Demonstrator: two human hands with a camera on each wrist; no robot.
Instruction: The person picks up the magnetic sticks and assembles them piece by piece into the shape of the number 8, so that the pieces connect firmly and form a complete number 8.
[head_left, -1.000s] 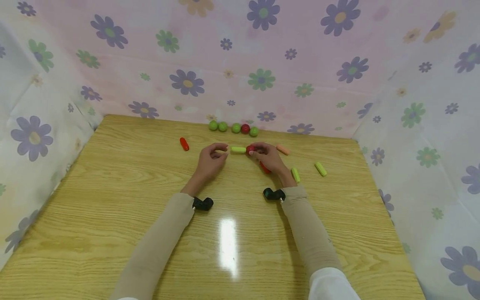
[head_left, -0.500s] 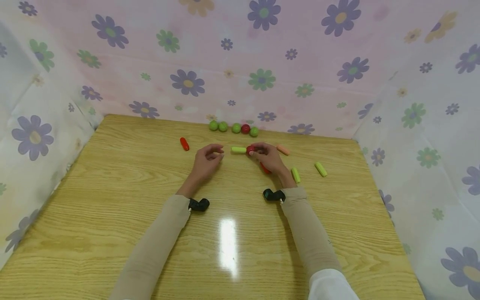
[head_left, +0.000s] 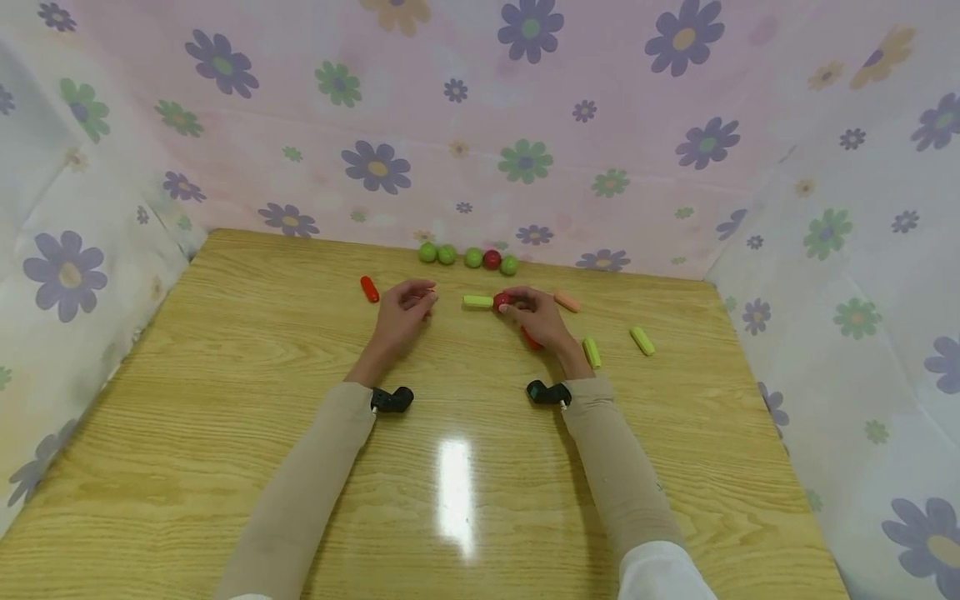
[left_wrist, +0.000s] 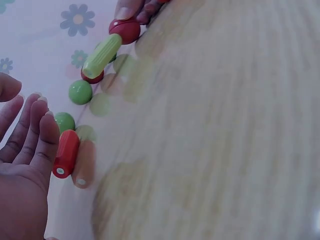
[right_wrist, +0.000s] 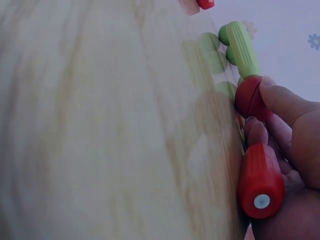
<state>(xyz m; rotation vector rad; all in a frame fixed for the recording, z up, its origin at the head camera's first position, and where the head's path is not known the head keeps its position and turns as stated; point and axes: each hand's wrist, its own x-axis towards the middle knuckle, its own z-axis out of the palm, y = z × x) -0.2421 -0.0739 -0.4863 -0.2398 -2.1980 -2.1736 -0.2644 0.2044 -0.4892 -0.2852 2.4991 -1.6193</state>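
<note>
In the head view, my right hand (head_left: pixel 542 322) pinches a red ball (head_left: pixel 501 301) between thumb and fingers. A ribbed light-green magnetic rod (head_left: pixel 477 301) extends leftward from this ball, its end against it. Under my right palm lies a red rod (right_wrist: pixel 261 181) with a pale dot on its end. My left hand (head_left: pixel 400 321) hovers over the table to the left of the green rod, apart from it. Its fingers (left_wrist: pixel 37 127) are extended and nothing shows between them and the thumb in the left wrist view. Another red rod (head_left: pixel 369 289) lies just left of this hand.
Along the table's (head_left: pixel 247 350) back edge sit several green balls (head_left: pixel 446 254) and a red ball (head_left: pixel 492 260). Right of my right hand lie an orange rod (head_left: pixel 567 302) and two light-green rods, one near my wrist (head_left: pixel 592 352), one farther right (head_left: pixel 642 340). Flowered cloth (head_left: pixel 525 162) rises behind.
My left hand has drawn back leftward from the free end of the green rod, toward the red rod. My right hand keeps its pinch on the red ball and stays in place.
</note>
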